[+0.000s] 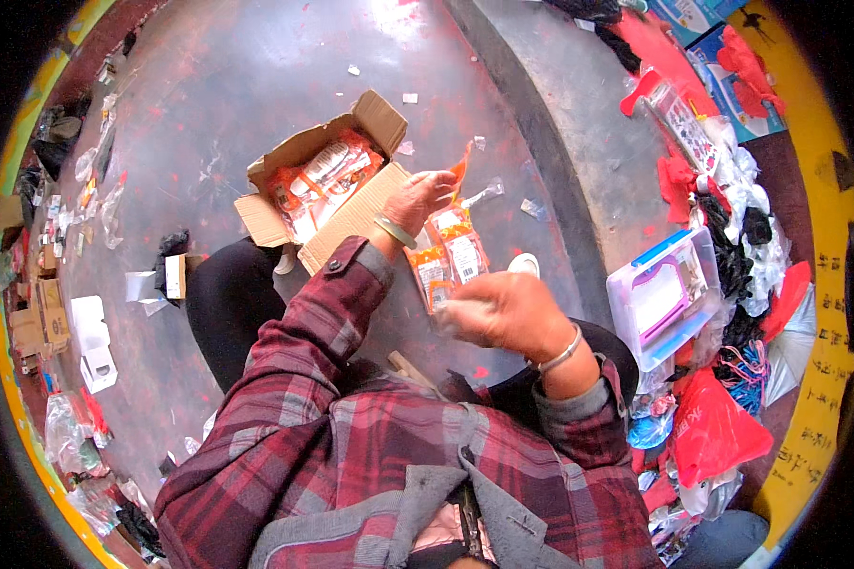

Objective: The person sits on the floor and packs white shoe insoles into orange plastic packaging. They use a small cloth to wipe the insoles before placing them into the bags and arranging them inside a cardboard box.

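Observation:
My left hand (pixel 418 201) reaches out beside an open cardboard box (pixel 356 211). Its fingers are closed on a thin orange packet (pixel 462 169), seen nearly edge-on and tilted up. Below it on the floor lie orange-and-white printed plastic packets (pixel 465 254), side by side. Close to their near end hovers my right hand (pixel 510 309), its fingers curled down and smeared by motion; whether they hold anything is hidden. More packets (pixel 324 185) of the same orange and white kind fill the box, whose flaps are folded outward.
At my right stands a clear plastic bin (pixel 667 296) with a blue latch, beside a heap of bags with a red plastic bag (pixel 716 427). A small carton (pixel 178 275) and a white box (pixel 92 343) lie at my left. Scraps dot the grey floor (pixel 256 76).

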A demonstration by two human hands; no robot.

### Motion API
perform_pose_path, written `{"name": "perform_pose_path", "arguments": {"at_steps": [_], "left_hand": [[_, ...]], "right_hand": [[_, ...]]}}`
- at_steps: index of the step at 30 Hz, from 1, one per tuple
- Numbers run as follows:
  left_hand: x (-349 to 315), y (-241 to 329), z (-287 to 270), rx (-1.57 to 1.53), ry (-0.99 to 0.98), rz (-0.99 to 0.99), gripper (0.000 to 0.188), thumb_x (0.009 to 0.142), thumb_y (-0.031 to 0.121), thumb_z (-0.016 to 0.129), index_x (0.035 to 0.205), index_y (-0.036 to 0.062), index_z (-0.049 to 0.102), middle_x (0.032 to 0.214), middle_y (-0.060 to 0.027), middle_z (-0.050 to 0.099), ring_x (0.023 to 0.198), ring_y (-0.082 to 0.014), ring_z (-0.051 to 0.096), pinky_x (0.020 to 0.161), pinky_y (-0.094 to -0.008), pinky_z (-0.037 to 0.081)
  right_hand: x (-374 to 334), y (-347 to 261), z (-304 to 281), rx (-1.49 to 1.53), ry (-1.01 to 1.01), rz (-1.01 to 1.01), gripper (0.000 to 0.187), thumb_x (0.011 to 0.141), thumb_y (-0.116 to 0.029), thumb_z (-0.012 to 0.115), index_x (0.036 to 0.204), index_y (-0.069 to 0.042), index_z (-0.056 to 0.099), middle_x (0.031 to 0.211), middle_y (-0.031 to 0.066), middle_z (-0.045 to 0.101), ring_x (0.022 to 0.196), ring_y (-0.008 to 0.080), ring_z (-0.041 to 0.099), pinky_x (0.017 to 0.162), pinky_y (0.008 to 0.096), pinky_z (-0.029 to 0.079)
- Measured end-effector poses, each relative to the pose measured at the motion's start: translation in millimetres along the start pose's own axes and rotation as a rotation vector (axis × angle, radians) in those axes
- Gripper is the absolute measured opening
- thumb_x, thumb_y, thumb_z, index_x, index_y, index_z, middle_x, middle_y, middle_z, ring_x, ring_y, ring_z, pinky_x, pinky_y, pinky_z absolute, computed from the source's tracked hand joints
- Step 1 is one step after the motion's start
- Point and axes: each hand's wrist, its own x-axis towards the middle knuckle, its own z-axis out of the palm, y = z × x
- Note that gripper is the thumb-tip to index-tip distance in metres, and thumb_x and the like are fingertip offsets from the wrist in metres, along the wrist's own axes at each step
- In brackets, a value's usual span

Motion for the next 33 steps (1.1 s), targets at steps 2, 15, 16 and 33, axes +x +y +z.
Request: {"name": "perform_pose_path", "arguments": {"at_steps": [2,15,16,33], "left_hand": [[-13,35,15,-0.064,-0.072,0.006,0.026,0.092,0.021,0.051,0.106,0.0006,0.058,0.103,-0.0098,0.062,0.095,-0.0192,0.06,0.086,-0.0339,0.047],[-107,148,74,-0.154,-0.377,-0.026,0.034,0.094,0.025,0.044,0.116,-0.0004,0.051,0.111,-0.0148,0.058,0.101,-0.0239,0.058,0.09,-0.0392,0.046],[-112,143,79,-0.167,-0.282,0.025,0.034,0.094,0.025,0.046,0.118,0.0008,0.048,0.114,-0.0148,0.056,0.104,-0.0231,0.056,0.09,-0.0385,0.046],[-111,84,56,-0.264,-0.24,-0.154,0.05,0.096,0.035,0.036,0.126,-0.0038,0.041,0.118,-0.0204,0.054,0.104,-0.0314,0.057,0.091,-0.0455,0.045]], "right_hand": [[0,3,-11,0.23,0.149,0.194,0.024,0.078,-0.025,0.062,0.088,-0.004,0.066,0.079,0.0136,0.067,0.063,0.0255,0.063,0.06,0.0342,0.049],[15,13,-9,1.023,-0.129,0.177,0.031,0.082,-0.008,0.062,0.11,0.003,0.057,0.098,0.01,0.064,0.085,0.018,0.063,0.077,0.0302,0.051],[18,12,-4,1.047,-0.093,0.186,0.029,0.082,-0.009,0.062,0.108,0.004,0.058,0.095,0.01,0.065,0.082,0.0178,0.063,0.075,0.0301,0.051],[23,-13,-41,1.092,0.522,0.031,0.029,0.087,-0.017,0.058,0.105,0.005,0.06,0.094,0.0114,0.065,0.085,0.0124,0.061,0.073,0.0244,0.049]]}}
